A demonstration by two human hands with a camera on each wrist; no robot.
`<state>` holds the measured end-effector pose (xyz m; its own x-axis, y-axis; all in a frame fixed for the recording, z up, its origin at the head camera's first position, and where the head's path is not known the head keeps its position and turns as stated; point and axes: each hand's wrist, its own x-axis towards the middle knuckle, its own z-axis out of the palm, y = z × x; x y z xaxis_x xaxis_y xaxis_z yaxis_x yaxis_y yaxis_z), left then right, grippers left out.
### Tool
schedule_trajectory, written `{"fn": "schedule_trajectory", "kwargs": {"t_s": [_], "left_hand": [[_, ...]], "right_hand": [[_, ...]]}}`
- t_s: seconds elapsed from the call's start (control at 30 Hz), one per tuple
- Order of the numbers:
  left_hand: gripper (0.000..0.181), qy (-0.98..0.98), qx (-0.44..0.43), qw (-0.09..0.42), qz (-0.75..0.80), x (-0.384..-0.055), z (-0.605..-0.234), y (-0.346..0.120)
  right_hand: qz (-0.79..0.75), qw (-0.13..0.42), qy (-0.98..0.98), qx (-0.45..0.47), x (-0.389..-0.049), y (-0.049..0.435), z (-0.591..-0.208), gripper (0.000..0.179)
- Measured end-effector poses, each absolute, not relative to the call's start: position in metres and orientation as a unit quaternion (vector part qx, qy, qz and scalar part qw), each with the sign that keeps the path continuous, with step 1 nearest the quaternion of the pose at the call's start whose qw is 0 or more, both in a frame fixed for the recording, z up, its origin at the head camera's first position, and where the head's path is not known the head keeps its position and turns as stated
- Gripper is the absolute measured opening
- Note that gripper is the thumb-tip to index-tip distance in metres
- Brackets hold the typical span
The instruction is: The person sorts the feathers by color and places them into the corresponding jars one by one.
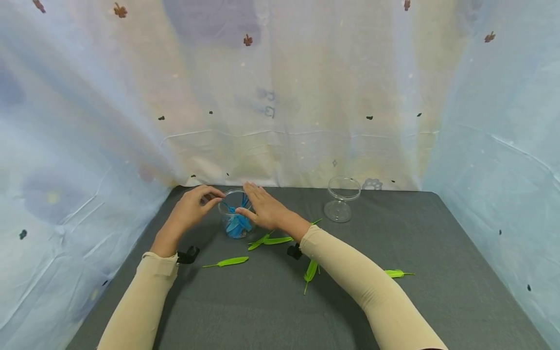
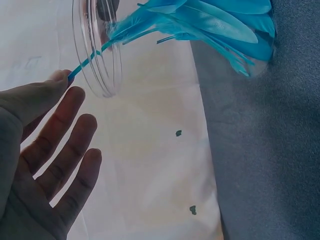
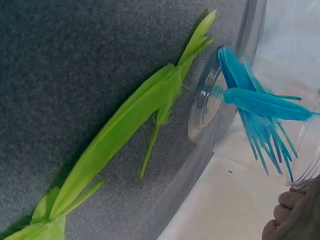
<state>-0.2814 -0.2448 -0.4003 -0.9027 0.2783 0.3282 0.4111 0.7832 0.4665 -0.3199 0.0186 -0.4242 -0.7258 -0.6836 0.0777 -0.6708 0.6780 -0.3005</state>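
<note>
Feather [image 2: 129,30] pinched by my left hand [image 1: 190,209] crosses jar rim [image 2: 106,94] near table edge [image 1: 302,190]; my right hand [image 1: 266,210] has straight fingers; curtain marks [image 1: 269,112] illegible.

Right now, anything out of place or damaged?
Green feathers lie scattered loose on the table, while blue feathers are gathered in a clear jar; that looks untidy. No damage visible.

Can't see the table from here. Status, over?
Left hand pinching blue feather by quill at rim of clear jar. Right hand at rim, fingers straight. More blue feathers inside. Green feathers outside, none blocking jar's mouth.
</note>
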Motion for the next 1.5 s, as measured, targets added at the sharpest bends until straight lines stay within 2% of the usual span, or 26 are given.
{"fn": "schedule_trajectory", "kwargs": {"t_s": [0.5,0.93,1.5], "left_hand": [[0.016,-0.935,-0.168,0.123,-0.289,-0.273,-0.408,-0.256],[0.011,-0.932,-0.197,0.124,-0.279,-0.277,-0.412,-0.252],[0.018,-0.93,-0.191,0.119,-0.292,-0.275,-0.414,-0.253]], "right_hand": [[-0.167,0.022,0.911,-0.377,-0.321,0.02,-0.423,0.089],[-0.166,0.025,0.912,-0.374,-0.322,0.02,-0.423,0.09],[-0.173,0.03,0.913,-0.368,-0.323,0.02,-0.423,0.091]]}}
